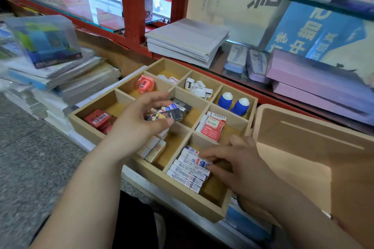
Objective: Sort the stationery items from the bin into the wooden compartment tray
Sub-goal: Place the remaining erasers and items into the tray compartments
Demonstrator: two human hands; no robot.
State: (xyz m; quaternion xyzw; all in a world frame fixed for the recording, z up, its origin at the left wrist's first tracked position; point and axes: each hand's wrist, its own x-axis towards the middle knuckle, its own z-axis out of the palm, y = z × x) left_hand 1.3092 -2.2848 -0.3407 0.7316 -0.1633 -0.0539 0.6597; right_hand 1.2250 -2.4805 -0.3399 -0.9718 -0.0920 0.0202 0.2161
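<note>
Over the wooden compartment tray (pixel 192 202), the left hand (pixel 137 125) pinches a dark flower-printed box (pixel 165 115), likely light and rigid, by its long edges; the right hand's (pixel 242 166) grip is unclear.

The wooden tray (pixel 182 194) has nine compartments. In it lie two blue-and-white pieces (pixel 225 101) and one pink sharpener (pixel 144 85).

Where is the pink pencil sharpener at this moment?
In the head view the pink pencil sharpener lies in the middle compartment along the wooden tray's left side, just beyond the left hand, between the red boxes and the far corner compartment.
</note>
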